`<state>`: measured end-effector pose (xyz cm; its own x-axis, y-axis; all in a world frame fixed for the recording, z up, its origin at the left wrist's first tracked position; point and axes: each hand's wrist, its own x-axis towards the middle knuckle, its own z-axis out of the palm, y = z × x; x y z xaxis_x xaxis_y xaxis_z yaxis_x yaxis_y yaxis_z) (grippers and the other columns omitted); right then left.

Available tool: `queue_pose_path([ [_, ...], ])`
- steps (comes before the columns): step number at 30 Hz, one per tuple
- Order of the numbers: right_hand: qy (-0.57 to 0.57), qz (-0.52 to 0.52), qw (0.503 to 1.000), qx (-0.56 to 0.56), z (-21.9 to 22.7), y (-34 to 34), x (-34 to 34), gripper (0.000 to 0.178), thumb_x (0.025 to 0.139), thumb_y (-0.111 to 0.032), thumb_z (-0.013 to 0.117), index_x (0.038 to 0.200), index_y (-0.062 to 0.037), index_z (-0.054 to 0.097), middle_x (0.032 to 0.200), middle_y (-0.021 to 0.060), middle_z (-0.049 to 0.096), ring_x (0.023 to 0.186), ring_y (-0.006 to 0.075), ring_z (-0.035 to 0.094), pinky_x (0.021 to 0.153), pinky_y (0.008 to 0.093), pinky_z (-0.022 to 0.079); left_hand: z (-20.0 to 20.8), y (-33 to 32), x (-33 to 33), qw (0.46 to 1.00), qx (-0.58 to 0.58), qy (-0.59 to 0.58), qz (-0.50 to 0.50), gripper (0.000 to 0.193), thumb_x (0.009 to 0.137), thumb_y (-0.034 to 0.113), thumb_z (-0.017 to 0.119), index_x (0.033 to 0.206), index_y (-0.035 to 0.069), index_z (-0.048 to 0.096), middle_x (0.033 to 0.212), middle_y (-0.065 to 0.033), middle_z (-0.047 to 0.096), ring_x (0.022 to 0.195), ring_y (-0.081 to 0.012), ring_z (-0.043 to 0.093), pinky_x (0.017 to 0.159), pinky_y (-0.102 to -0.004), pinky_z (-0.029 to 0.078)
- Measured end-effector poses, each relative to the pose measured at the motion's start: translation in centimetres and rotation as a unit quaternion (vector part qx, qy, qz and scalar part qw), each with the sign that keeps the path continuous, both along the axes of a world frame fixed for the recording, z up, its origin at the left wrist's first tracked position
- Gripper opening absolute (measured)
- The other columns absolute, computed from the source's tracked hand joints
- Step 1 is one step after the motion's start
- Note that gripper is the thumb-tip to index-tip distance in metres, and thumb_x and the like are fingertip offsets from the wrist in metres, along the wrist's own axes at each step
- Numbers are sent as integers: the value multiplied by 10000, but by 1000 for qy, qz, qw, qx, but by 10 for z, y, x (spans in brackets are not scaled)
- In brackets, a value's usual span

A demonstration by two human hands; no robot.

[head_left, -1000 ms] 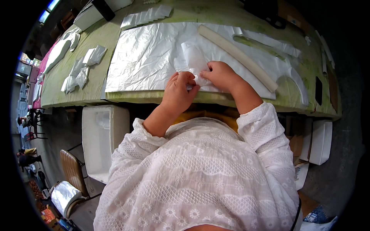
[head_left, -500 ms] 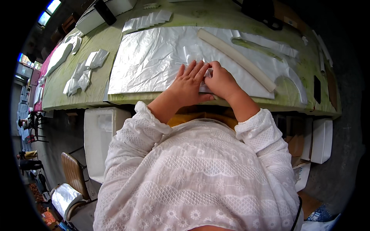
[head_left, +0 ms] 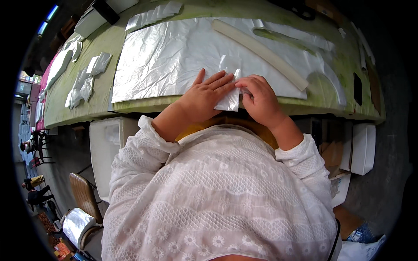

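Observation:
My left hand (head_left: 203, 96) lies flat with its fingers spread, pressing on a thin, clear plastic bag (head_left: 228, 103) near the table's front edge. The bag looks folded into a narrow strip; its lower end reaches over the edge, and its upper end stands out beyond my fingers. Close on the right, my right hand (head_left: 262, 101) is bent, thumb and fingers pinching the bag's right side. Both hands cover part of the bag. Under it spreads a large silvery-white plastic sheet (head_left: 152, 65). A long cream-coloured tube (head_left: 261, 54) rests slantwise on that sheet, beyond my right hand.
Small folded plastic pieces lie at the left (head_left: 82, 82) and in a row at the back (head_left: 152, 15). Loose plastic strips (head_left: 328, 78) and a dark phone-like object (head_left: 357, 89) are on the right. Below the table stands a white foam box (head_left: 99, 152); a brown chair (head_left: 85, 195) is at left.
The right hand has shifted right and nearer to me, apart from the left. More of the plastic bag now shows between and below the hands. The whole view has tilted slightly.

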<state>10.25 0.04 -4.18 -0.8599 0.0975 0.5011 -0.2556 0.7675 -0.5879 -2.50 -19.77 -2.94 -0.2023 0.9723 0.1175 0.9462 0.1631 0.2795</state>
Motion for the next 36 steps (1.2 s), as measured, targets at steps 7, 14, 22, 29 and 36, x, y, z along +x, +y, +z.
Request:
queue_pose_path([
  [7, -15, 6, 997, 71, 4, 9, -13, 258, 772, -102, 720, 1025, -90, 674, 1016, 55, 704, 1033, 320, 628, 910, 429, 478, -13, 2, -16, 979, 127, -117, 109, 393, 845, 164, 742, 1222, 85, 663, 1322, -90, 649, 1305, -296, 550, 1137, -501, 383],
  [14, -56, -108, 990, 73, -17, 10, -39, 306, 905, -311, 694, 776, -33, 702, 842, 104, 662, 864, 350, 608, 788, 466, 503, -24, 20, -15, 954, 171, -55, 241, 187, 921, 235, 670, 971, 76, 756, 1115, -62, 712, 1078, -316, 641, 963, -454, 482],
  [22, -56, -215, 959, 175, -22, 0, -46, 270, 914, -304, 649, 789, -68, 686, 852, 114, 684, 861, 344, 639, 774, 480, 531, -18, 35, -19, 950, 119, -16, 287, 220, 911, 275, 646, 886, 102, 778, 1085, -60, 710, 1027, -305, 649, 917, -460, 492],
  [29, -56, -221, 957, 182, -23, -1, -49, 242, 922, -294, 654, 877, -56, 655, 881, 120, 672, 857, 357, 632, 788, 488, 525, -26, 36, -20, 960, 153, 38, 232, 429, 930, 346, 643, 1328, 189, 627, 1423, -84, 562, 1327, -345, 495, 1077, -522, 413],
  [36, -95, -216, 958, 164, -15, 1, -50, 396, 918, -308, 641, 1283, -152, 628, 1011, 126, 709, 985, 366, 660, 881, 486, 540, -22, 42, -14, 983, 26, 48, 176, 655, 979, 528, 528, 1558, 242, 418, 1659, -115, 314, 1551, -354, 225, 1242, -580, 170],
])
